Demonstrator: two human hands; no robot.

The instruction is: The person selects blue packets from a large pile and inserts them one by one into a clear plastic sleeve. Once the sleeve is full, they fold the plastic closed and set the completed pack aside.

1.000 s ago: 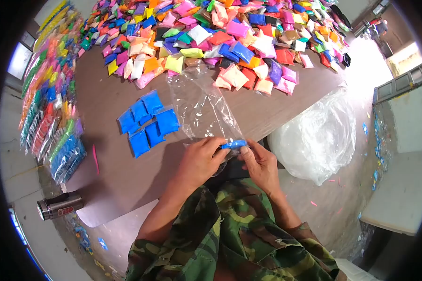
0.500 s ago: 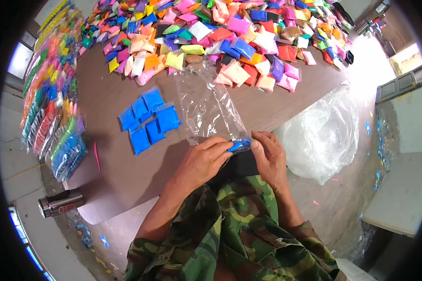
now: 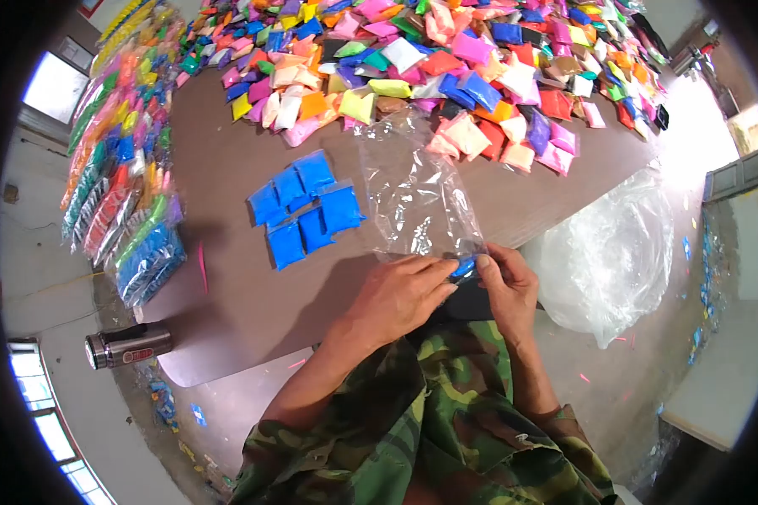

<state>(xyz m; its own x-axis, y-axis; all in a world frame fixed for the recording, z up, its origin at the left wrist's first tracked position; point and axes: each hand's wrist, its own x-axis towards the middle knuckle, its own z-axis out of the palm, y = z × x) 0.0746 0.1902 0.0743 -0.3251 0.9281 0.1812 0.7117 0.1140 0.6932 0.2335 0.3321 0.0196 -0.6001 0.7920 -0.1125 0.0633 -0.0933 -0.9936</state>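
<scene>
A long clear plastic bag (image 3: 416,192) lies on the brown table (image 3: 227,252), its near end at the table's front edge. My left hand (image 3: 400,295) and my right hand (image 3: 507,282) meet at that end. Both pinch a small blue packet (image 3: 464,267) at the bag's mouth. Several more blue packets (image 3: 305,206) lie in a cluster to the left of the bag. My camouflage sleeves fill the bottom of the view.
A wide heap of small coloured packets (image 3: 446,59) covers the far half of the table. Filled bags of packets (image 3: 122,177) are stacked along the left edge. A large clear sack (image 3: 611,244) sits at the right. A metal flask (image 3: 128,345) lies near the table's corner.
Both hands have pushed the blue packet closer into the bag's mouth, so less of it shows. The view has shifted, so everything sits further right and lower.
</scene>
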